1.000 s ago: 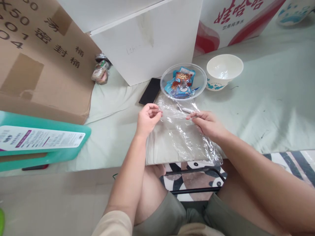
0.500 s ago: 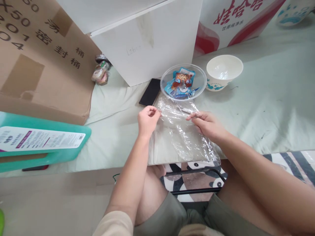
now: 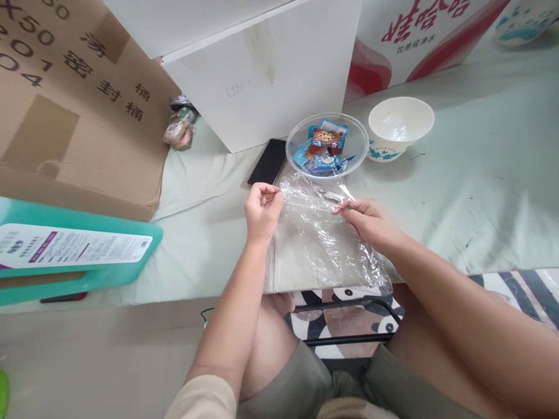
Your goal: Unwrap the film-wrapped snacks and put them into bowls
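Observation:
A clear plastic bag (image 3: pixel 314 238) hangs over the table's front edge, its upper part just in front of the round plastic tub. My left hand (image 3: pixel 264 210) pinches its upper left edge between thumb and fingers. At the bag's upper right, my right hand (image 3: pixel 365 220) is closed on the plastic, thumb on top. A small silvery-grey strip (image 3: pixel 332 196) shows by the right fingertips; I cannot make out what it is. The clear tub (image 3: pixel 361 152) holds several blue and brown snack packets (image 3: pixel 326 142). Near my left hand lies a black phone (image 3: pixel 267 163).
A white paper bowl (image 3: pixel 400 125) with blue leaves stands right of the tub. Behind are a white box (image 3: pixel 271 75) and a red-and-white carton (image 3: pixel 410 46). On the left are a cardboard box (image 3: pixel 87 128), wrapped snacks (image 3: pixel 180 128) and a green jug (image 3: pixel 131 276).
My left hand has risen slightly, away from me. The right hand keeps its hold on the bag with hardly any movement. The view has shifted a little.

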A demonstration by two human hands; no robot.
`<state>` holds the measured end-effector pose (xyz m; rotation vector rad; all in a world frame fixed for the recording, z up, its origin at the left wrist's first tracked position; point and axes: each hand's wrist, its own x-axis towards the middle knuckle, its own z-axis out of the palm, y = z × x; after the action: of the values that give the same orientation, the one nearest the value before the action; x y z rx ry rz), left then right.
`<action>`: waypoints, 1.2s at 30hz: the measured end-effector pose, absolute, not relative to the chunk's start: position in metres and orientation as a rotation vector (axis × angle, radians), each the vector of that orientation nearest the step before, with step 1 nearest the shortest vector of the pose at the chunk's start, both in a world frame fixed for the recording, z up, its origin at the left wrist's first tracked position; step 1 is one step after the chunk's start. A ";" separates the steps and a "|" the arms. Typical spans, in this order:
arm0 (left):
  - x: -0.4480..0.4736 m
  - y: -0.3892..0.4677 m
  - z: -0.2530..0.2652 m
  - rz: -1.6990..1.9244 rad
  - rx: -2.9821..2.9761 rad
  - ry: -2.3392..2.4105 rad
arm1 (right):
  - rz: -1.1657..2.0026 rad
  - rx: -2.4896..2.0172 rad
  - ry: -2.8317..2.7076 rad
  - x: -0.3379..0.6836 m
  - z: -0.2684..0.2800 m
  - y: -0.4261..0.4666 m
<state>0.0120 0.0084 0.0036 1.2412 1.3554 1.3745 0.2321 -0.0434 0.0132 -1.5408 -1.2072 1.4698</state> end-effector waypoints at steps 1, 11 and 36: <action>0.011 0.008 0.003 1.340 1.279 1.368 | 1.469 -1.537 -1.206 0.232 0.013 -0.043; 0.008 0.007 -0.003 1.116 1.409 1.409 | 1.486 -1.530 -1.171 0.232 0.013 -0.043; 0.012 0.016 0.010 1.259 0.797 1.360 | 1.463 -1.545 -1.200 0.231 0.013 -0.045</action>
<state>0.0119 0.0161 0.0097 0.7973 1.3602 1.2589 0.2309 -0.0446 0.0127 -1.5454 -1.1999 1.4628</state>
